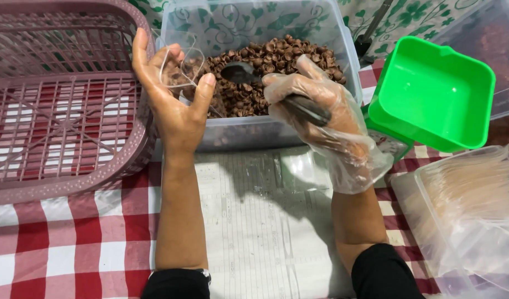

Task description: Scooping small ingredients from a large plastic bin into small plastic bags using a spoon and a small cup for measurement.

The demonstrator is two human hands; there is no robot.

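The left hand [174, 97] is bare, up at 11 o'clock, fingers curled with the thumb sticking up. The right hand [321, 113], at 1 o'clock, is closed tight. Both arms point up toward 12.

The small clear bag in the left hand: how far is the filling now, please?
Done: the small clear bag is held open by the bare left hand and already holds a few brown pieces. In hand: the gloved right hand holds a dark spoon in the clear tub of brown pieces. Left: the bag looks far from full, the pink basket holds no filled bags, and the green tray is empty.
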